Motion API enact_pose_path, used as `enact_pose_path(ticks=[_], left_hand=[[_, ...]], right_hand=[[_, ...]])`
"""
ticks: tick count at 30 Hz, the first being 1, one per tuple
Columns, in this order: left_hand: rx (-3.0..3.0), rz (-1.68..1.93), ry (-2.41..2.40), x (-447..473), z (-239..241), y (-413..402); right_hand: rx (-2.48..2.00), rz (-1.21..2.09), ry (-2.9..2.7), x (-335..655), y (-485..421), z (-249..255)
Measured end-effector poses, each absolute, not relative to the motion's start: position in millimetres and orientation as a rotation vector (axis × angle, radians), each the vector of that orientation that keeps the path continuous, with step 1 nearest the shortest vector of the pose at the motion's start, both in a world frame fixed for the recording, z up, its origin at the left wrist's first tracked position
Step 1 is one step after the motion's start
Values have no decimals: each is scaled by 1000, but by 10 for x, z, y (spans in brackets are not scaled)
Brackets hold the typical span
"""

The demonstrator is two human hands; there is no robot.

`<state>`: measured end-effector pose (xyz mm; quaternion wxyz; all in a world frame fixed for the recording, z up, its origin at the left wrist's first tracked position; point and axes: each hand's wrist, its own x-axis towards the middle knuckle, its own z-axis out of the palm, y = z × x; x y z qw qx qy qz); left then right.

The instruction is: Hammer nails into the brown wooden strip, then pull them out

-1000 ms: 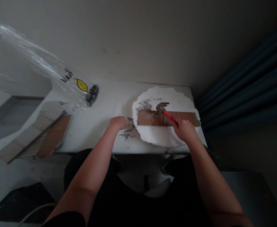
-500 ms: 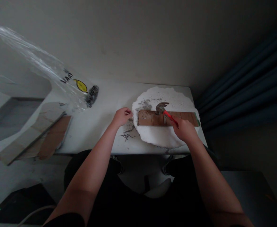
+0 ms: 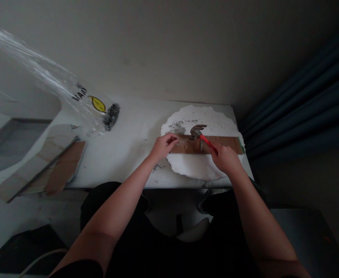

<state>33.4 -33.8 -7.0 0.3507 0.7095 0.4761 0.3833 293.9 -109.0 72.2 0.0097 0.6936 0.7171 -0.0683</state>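
A brown wooden board [image 3: 227, 143] lies across a round white foam slab [image 3: 198, 166] on a white table [image 3: 123, 150]. My right hand [image 3: 225, 159] is closed round the red handle of a claw hammer [image 3: 199, 134], whose metal head rests on the board. My left hand [image 3: 163, 146] sits at the board's left end, its fingers pinched together on something too small to make out. A few loose nails [image 3: 157, 166] lie on the table by my left wrist.
A clear plastic bag [image 3: 71, 96] with a yellow label lies at the table's back left. Wooden planks [image 3: 42, 166] lean off the table's left edge. A dark blue curtain [image 3: 302, 112] hangs at the right, a plain wall behind.
My left hand has lifted from the loose nails on the table and moved right to the board's left end, fingers pinched. The right hand and hammer have stayed put.
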Motion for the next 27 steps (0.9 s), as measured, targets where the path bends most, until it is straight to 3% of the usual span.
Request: enact_pose_path(ticks=[27], left_hand=[[1963,869,1298,380,-105,-345]], right_hand=[[2170,-225,2242,2930,-1093,731]])
